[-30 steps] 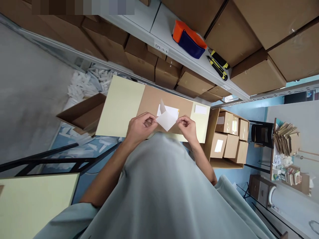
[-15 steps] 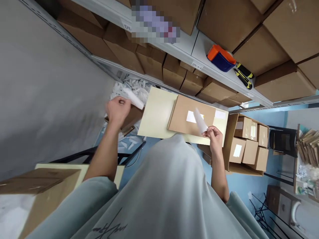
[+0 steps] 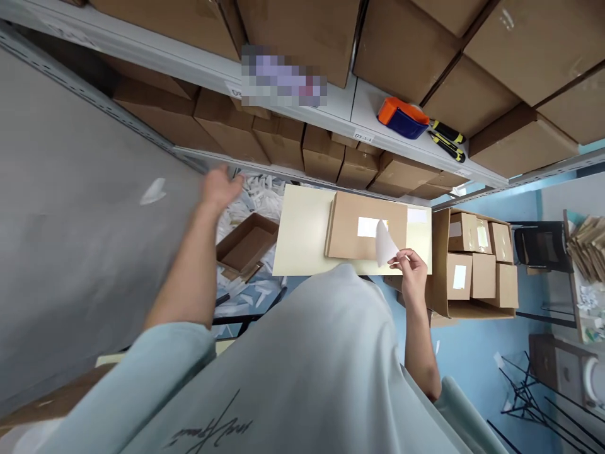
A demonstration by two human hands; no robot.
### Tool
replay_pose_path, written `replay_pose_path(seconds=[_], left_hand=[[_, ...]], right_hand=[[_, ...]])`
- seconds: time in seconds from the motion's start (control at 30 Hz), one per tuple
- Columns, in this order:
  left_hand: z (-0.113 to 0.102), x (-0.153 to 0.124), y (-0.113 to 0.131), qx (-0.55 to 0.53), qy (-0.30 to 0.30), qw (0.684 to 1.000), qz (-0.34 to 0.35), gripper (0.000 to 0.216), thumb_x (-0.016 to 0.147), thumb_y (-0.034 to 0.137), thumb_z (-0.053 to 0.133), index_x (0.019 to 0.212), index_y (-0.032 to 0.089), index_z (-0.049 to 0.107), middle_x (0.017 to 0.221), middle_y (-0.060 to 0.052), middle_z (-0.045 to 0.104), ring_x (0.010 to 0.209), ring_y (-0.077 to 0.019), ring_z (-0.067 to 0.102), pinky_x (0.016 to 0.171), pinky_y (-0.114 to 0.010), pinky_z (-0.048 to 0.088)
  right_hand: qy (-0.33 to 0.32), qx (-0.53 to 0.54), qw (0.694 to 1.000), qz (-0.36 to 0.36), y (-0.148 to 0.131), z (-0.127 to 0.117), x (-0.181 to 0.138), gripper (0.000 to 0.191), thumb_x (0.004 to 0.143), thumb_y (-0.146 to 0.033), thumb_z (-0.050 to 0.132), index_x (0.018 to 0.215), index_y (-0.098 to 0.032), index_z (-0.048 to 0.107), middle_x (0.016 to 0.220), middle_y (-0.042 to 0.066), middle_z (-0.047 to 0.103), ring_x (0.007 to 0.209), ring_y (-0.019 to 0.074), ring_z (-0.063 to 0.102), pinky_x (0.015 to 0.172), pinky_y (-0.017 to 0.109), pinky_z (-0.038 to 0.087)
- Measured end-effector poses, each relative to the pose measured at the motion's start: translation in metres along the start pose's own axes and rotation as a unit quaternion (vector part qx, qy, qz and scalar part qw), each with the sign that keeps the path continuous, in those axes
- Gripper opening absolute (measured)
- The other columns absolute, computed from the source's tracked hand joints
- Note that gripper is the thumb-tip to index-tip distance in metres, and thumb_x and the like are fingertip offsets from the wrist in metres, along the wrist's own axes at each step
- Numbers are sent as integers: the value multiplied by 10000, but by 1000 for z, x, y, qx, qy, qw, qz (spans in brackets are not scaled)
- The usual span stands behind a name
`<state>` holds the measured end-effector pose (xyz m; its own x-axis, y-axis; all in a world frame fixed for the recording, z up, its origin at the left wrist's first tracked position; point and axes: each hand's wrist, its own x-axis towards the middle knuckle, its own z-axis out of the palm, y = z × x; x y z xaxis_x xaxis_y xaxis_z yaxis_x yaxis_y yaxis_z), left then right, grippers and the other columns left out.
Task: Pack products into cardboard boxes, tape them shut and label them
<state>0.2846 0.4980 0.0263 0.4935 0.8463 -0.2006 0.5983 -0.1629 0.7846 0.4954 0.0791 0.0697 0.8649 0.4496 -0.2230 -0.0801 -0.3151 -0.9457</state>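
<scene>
a white label (image 3: 385, 244) is pinched by one corner between the fingers of the right hand (image 3: 412, 268), just above the near edge of a flat cardboard box (image 3: 366, 227) that lies on the pale desk (image 3: 302, 230); one label is already stuck on the box lid. the left hand (image 3: 220, 186) is held out to the left over the floor, fingers spread and empty, and a small white scrap (image 3: 154, 191) is seen in the air just beyond it.

since the label is held by a corner only and hangs curled, it could, as a judgement, fold onto itself or catch the box crooked. the airborne scrap may well miss the open brown box (image 3: 246, 243) on the floor, around which many white strips (image 3: 258, 195) are already scattered.

the desk stands against metal shelving (image 3: 331, 104) stacked with cartons; an orange and blue tape dispenser (image 3: 401, 118) and yellow-handled cutters (image 3: 444, 140) lie on one shelf. to the right, a large carton of small labelled boxes (image 3: 477, 265) rests on a blue floor.
</scene>
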Motion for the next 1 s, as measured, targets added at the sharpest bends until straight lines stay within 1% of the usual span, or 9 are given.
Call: replay_pose_path(seconds=[0.1,0.17,0.23,0.3,0.37,0.47,0.6,0.83,1.0], left_hand=[[69,-32,22,-74,-33,997,-17,295,1122,379,711,1216,109,785,1296,-91,839,1306,-268,767,1218,-424,585],[118,-69,46,-156,-102,983,3,383,1059,541,758,1075,160,792,1120,-74,881,1174,-239,824,1114,-372,651],[155,-108,74,-322,-174,931,-8,561,936,717,845,1079,178,791,1133,-142,889,1201,-295,840,1102,-445,682],[178,-135,98,-407,-198,891,-30,687,826,821,898,1071,189,784,1151,-181,887,1189,-326,853,1094,-498,697],[191,-148,114,-431,-186,881,-55,733,768,857,924,1050,199,767,1135,-180,885,1137,-332,867,1067,-519,713],[204,-151,124,-422,-145,891,-82,742,701,841,967,1010,207,736,1067,-144,879,1095,-333,872,1008,-498,737],[226,-153,126,-392,-114,906,-114,726,633,783,1007,961,203,720,970,-107,857,1044,-318,866,948,-467,750],[267,-166,135,-378,-46,913,-146,610,651,657,1004,965,217,723,1001,-65,838,1067,-288,840,957,-437,739],[282,-174,138,-342,-36,929,-135,573,699,665,974,967,217,737,1005,-78,822,1046,-290,833,933,-424,737]], right_hand=[[3,-28,999,-40,-2,5,12,325,924,-540,799,860,-237,704,806,20,716,727,200,767,689,345,662],[12,-67,993,-98,-4,8,21,313,955,-534,777,884,-236,714,881,32,720,749,185,756,698,334,660],[11,-122,977,-177,-6,8,30,276,1002,-509,739,923,-245,731,952,50,728,799,185,748,724,335,662],[-20,-185,950,-253,-4,6,36,225,1048,-464,702,967,-260,752,984,65,747,840,194,741,765,345,666],[-73,-248,916,-306,1,1,42,193,1075,-419,680,984,-274,769,983,73,766,852,199,746,783,340,658],[-146,-322,872,-339,13,-11,48,206,1097,-378,657,970,-291,793,967,74,792,832,194,753,743,315,621],[-202,-340,852,-342,33,-31,57,248,1111,-355,649,936,-292,813,953,68,808,768,182,726,712,310,583],[-302,-234,893,-239,55,-72,74,306,1146,-471,669,1010,-306,889,1032,44,825,821,168,744,735,290,605],[-166,-103,968,-155,52,-95,113,285,1058,-522,795,1042,-268,923,1011,63,797,776,172,673,736,337,602]])
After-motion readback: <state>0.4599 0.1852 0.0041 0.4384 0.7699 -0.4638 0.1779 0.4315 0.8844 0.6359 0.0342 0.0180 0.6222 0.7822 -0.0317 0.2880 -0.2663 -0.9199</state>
